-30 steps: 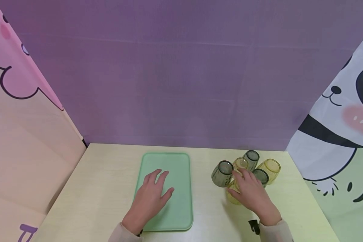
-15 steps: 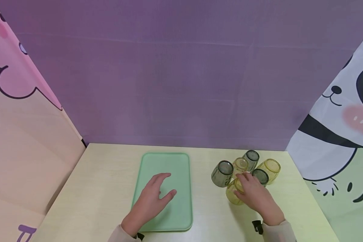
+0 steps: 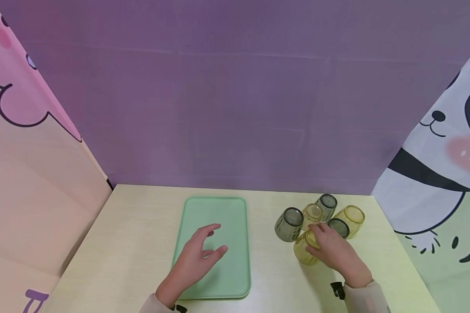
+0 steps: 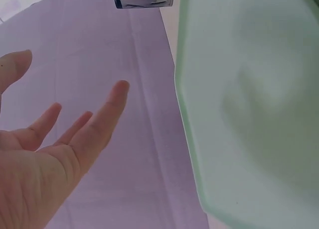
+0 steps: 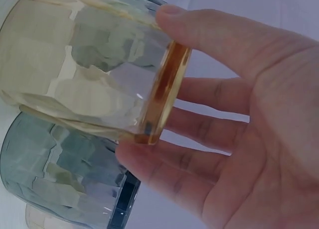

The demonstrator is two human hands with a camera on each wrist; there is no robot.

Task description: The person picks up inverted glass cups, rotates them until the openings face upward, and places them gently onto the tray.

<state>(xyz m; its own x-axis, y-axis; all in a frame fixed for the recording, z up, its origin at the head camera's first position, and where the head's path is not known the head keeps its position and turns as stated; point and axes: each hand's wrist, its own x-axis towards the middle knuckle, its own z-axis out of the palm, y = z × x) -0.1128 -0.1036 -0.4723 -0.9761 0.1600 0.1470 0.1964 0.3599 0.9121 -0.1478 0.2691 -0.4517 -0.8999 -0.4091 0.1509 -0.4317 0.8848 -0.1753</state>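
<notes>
At the front of a cluster of upside-down glasses, my right hand (image 3: 336, 252) holds a yellow glass (image 3: 302, 253) near its upturned base. In the right wrist view, the thumb lies at one side of the thick base of the yellow glass (image 5: 104, 64), with fingers at the other side and behind. A dark grey glass (image 5: 65, 169) stands close beside those fingers. My left hand (image 3: 192, 258) hovers over the pale green tray (image 3: 235, 269), fingers loosely bent and spread. Nothing lies between its thumb and fingers in the left wrist view.
Around the held glass stand a dark grey glass (image 3: 288, 228) to the left, a yellow glass (image 3: 311, 214) behind, a grey glass (image 3: 329, 204) farther back, another grey one (image 3: 340, 227) and a yellow glass (image 3: 351, 219) rightward. A purple backdrop (image 3: 235, 95) rises behind the table (image 3: 141, 226).
My right hand has come back from over the cluster toward the front yellow glass, its fingers now around that glass's base. The left hand's fingers have bent slightly more above the tray.
</notes>
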